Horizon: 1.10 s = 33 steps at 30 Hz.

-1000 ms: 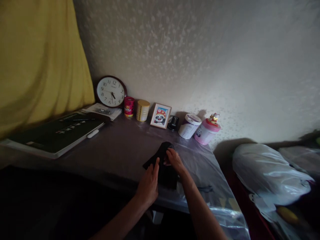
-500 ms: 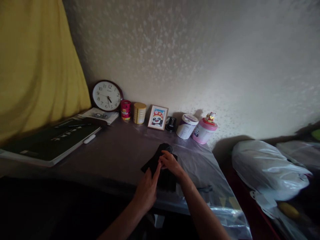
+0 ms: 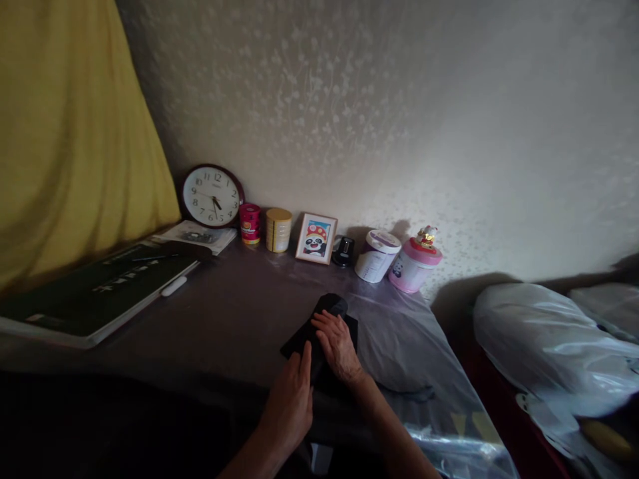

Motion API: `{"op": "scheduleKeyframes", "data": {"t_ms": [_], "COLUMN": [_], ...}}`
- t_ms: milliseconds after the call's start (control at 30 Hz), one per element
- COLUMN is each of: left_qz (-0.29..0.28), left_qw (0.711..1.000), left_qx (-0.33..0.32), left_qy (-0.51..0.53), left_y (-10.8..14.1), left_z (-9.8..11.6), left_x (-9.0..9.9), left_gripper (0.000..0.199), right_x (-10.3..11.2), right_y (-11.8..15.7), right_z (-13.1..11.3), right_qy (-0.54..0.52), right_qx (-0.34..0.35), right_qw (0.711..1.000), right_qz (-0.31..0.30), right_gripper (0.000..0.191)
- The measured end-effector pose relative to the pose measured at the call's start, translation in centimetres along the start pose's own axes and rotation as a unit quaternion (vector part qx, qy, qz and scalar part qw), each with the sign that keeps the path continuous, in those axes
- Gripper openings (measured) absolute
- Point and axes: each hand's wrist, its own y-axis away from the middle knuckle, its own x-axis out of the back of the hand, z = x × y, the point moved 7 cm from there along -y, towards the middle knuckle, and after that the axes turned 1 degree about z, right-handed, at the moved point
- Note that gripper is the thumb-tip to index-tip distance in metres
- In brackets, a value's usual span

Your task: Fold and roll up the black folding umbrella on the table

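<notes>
A piece of black cloth [image 3: 327, 307], apparently folded, lies on the covered table in front of me. My right hand [image 3: 339, 347] rests flat across its middle, palm down with the fingers stretched out. At the near left side of the cloth is my left hand [image 3: 290, 396], its index finger extended forward against the dark fabric. The lower part of the cloth is partly hidden by both hands and merges with shadow, so its exact kind does not show.
Along the wall stand a clock [image 3: 212, 196], a red can [image 3: 250, 225], a yellow-lidded can [image 3: 278, 231], a framed panda picture [image 3: 316, 238], a white tub [image 3: 377, 258] and a pink tub [image 3: 414, 266]. A large dark green book [image 3: 104, 286] lies left; plastic bags [image 3: 544, 339] sit right.
My right hand has gone from bent fingers meeting my left fingertips to lying flat on the black cloth. My left hand has drawn slightly back, apart from the right. The view has shifted slightly.
</notes>
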Motion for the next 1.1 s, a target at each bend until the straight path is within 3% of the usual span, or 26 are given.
{"op": "scheduleKeyframes", "data": {"t_ms": [200, 367, 467, 600, 700, 833, 967, 1100], "left_qz": [-0.060, -0.091, -0.080, -0.048, -0.030, -0.018, -0.012, -0.017], "left_qw": [0.998, 0.995, 0.996, 0.999, 1.000, 1.000, 1.000, 1.000], "left_qx": [0.034, 0.037, 0.029, 0.002, -0.007, -0.010, -0.017, -0.019], "left_qy": [-0.014, -0.024, -0.023, -0.008, -0.009, -0.014, -0.008, -0.006], "left_y": [-0.3, -0.5, -0.4, -0.2, -0.1, -0.1, -0.1, 0.0], "left_z": [0.0, 0.3, 0.5, 0.7, 0.7, 0.7, 0.8, 0.8], "left_x": [0.2, 0.5, 0.8, 1.0, 1.1, 1.2, 1.3, 1.5], "left_gripper": [0.070, 0.069, 0.070, 0.071, 0.071, 0.069, 0.068, 0.068], "right_x": [-1.3, -1.6, -0.2, 3.0, 4.5, 4.2, 3.6, 3.1], "right_y": [-3.8, -5.4, -4.9, -1.6, 1.7, 4.4, 4.4, 3.8], "right_z": [5.5, 9.4, 10.8, 12.4, 12.7, 11.5, 9.4, 7.6], "right_qy": [0.011, -0.014, -0.021, -0.045, -0.086, -0.169, -0.244, -0.354], "right_qx": [-0.049, -0.184, -0.244, -0.325, -0.371, -0.405, -0.412, -0.432], "right_qw": [0.999, 0.983, 0.969, 0.942, 0.922, 0.897, 0.876, 0.827], "right_qz": [0.007, 0.000, 0.023, 0.066, 0.072, 0.059, 0.065, 0.066], "right_gripper": [0.035, 0.031, 0.028, 0.033, 0.034, 0.035, 0.043, 0.046]}}
